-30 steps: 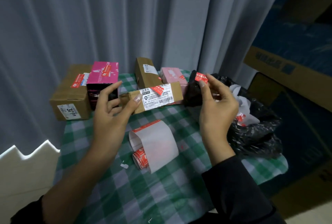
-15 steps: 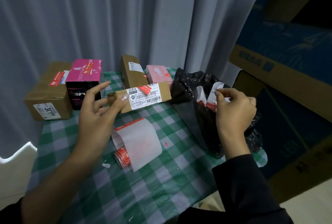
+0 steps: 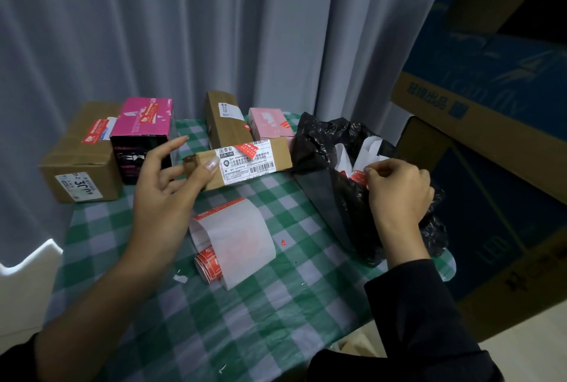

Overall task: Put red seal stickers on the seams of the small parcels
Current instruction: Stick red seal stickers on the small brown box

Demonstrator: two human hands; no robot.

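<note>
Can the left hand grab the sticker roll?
Probably yes. The left hand hovers open near the roll, which lies on the table with nothing between them; only its own loose paper drapes over part of it.

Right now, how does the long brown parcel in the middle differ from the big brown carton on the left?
The long brown parcel is slim and low; the big brown carton is bulkier. The parcel's red sticker sits on its wide white label; the carton's sticker lies on top, apart from the small label on its front. Both are brown cardboard, already stickered.
</note>
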